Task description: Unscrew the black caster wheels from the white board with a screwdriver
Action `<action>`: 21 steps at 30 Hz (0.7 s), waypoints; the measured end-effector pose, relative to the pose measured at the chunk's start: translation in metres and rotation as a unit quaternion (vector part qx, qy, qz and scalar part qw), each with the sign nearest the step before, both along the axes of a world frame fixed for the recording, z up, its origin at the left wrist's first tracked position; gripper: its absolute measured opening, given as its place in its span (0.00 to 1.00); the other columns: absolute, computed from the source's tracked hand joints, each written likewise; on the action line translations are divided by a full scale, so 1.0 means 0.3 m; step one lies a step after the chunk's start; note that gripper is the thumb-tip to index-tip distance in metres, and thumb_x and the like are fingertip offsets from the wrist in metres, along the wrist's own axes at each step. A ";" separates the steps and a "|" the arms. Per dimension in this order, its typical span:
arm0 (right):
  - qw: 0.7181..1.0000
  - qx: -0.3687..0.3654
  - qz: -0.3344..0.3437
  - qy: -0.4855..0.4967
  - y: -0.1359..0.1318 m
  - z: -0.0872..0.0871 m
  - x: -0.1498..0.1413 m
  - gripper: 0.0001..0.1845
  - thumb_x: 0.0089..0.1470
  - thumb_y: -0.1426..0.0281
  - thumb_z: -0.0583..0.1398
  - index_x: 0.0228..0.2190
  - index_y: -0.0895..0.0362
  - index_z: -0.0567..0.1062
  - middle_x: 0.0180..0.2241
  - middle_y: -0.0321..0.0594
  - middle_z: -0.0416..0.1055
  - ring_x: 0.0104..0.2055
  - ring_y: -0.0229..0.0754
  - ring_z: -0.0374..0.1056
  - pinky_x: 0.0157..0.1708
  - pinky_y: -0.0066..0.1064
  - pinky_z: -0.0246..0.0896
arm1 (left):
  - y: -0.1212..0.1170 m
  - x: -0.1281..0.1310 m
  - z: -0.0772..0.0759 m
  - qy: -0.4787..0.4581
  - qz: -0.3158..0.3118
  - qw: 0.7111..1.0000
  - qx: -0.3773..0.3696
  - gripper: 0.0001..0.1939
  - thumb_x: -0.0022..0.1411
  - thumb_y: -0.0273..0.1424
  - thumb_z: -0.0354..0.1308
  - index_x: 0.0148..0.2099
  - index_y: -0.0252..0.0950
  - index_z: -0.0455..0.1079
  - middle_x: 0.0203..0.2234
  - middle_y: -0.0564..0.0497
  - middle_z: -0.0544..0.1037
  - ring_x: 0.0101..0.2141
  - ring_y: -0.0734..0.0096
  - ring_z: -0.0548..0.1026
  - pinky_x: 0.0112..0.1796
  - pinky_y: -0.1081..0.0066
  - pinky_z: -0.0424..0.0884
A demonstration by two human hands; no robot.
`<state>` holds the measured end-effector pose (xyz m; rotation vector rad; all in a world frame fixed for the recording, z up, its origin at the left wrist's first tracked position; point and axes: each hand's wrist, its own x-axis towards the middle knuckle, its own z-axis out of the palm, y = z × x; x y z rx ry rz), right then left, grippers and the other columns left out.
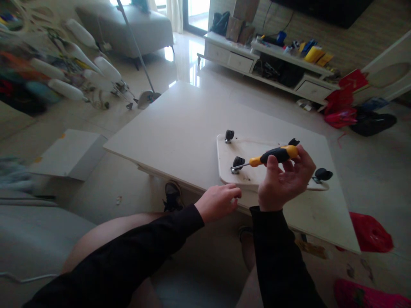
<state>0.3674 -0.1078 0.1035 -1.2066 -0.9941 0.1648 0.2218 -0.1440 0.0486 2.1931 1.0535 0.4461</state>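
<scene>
A white table [167, 128] stands in front of the seated person, its long edge just above the knees. Beyond it, a low white cabinet [236, 62] runs along the wall with clutter on top, and a pale sofa [144, 30] sits back by the glass door. A white box [72, 156] lies on the floor to the person's left, well apart from the table's edge.

On the table, over to the person's right and close to the near edge, lies a white board [252, 149] with rounded corners, its wheeled side up. The person's right hand [284, 184] is above it, clamped around the handle of a screwdriver [276, 155], thumb along the near side. The left hand [216, 204] is by the board's near edge with its fingers curled; from here I cannot tell whether they grip anything.

The yellow-and-black screwdriver leans low over the board, its shaft reaching to the metal mount of the near left caster [238, 162]. Three more black casters [229, 135] stand at the other corners. Smallest are a few dark specks [246, 178] on the board beside the near left caster.
</scene>
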 end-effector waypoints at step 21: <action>0.997 -0.008 0.002 -0.077 0.025 -0.044 -0.027 0.29 0.54 0.54 0.70 0.55 0.46 0.74 0.55 0.43 0.73 0.46 0.46 0.77 0.31 0.35 0.78 | -0.056 0.033 -0.043 0.078 -0.089 0.991 0.056 0.08 0.72 0.29 0.59 0.51 0.39 0.76 0.41 0.47 0.80 0.34 0.63 0.83 0.32 0.67 0.74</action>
